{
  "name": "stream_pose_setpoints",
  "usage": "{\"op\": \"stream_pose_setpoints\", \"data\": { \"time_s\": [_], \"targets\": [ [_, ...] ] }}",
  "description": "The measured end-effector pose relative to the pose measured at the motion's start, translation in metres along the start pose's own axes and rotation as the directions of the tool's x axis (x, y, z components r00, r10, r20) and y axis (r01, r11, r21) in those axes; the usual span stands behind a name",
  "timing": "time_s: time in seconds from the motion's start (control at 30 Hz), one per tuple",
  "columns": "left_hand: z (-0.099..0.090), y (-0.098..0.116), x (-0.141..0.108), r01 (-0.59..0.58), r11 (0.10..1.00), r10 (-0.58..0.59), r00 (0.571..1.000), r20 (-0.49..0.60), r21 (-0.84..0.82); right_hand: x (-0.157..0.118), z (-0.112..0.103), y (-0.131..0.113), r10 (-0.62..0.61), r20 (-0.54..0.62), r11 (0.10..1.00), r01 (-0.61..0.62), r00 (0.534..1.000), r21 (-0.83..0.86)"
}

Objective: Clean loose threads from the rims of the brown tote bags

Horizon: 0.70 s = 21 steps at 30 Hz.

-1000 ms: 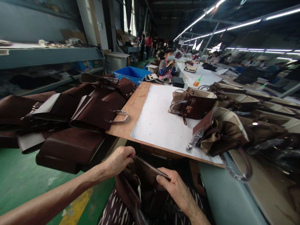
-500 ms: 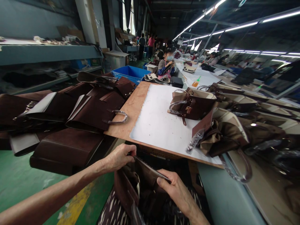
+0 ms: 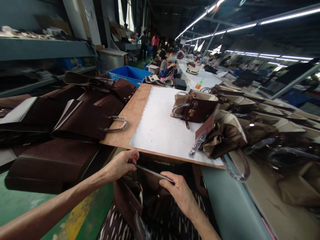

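Note:
A dark brown handbag (image 3: 127, 200) rests on my lap with its mouth facing up. My left hand (image 3: 124, 163) pinches the far corner of its top edge between thumb and fingers. Farther along that same edge, my right hand (image 3: 176, 186) grips with the thumb on the near side. The rim runs straight between both hands. Inside the bag it is dark, and I cannot make out what is there. Clear plastic wrap (image 3: 141, 226) hangs at the near side of the bag.
Ahead stands a wooden board (image 3: 120, 125) covered by a white sheet (image 3: 160, 133). On it sits a finished-looking brown handbag (image 3: 202, 106). Brown bag bodies (image 3: 50, 163) pile up at left; more handbags (image 3: 225, 136) crowd the right. A blue bin (image 3: 127, 75) and a seated person (image 3: 167, 66) are beyond.
The view has swung slightly to the right, so the surroundings sit farther left. Both hands keep their hold on the handbag's edge.

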<state>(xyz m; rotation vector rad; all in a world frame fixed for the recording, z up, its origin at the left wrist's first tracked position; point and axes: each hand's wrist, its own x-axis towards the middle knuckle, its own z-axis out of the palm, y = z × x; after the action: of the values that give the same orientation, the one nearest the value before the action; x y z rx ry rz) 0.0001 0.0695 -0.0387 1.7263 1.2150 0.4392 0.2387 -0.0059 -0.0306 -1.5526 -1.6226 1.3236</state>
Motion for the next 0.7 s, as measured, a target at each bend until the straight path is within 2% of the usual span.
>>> {"op": "stream_pose_setpoints", "data": {
  "time_s": [0.1,0.23,0.43,0.6,0.7],
  "targets": [
    [-0.002,0.007,-0.002,0.042,0.999,-0.043,0.997,0.071,0.022,0.002,0.001,0.002,-0.084,-0.105,0.992,0.073,0.991,-0.102],
    [-0.002,0.018,-0.004,0.102,0.991,-0.110,0.990,0.088,0.087,0.004,0.003,0.000,-0.178,-0.233,0.942,0.096,0.956,-0.323],
    [-0.002,0.024,-0.008,0.154,0.981,-0.164,0.983,0.080,0.114,0.007,0.007,-0.009,-0.222,-0.133,0.907,0.154,0.966,-0.391],
    [-0.007,0.020,-0.012,0.185,0.980,-0.193,0.975,0.110,0.079,0.022,0.010,-0.003,-0.239,-0.127,0.928,0.188,0.963,-0.321],
    [-0.010,0.021,-0.013,0.220,0.968,-0.231,0.969,0.085,0.120,0.031,0.011,0.000,-0.235,-0.093,0.935,0.199,0.968,-0.295]
  ]
}}
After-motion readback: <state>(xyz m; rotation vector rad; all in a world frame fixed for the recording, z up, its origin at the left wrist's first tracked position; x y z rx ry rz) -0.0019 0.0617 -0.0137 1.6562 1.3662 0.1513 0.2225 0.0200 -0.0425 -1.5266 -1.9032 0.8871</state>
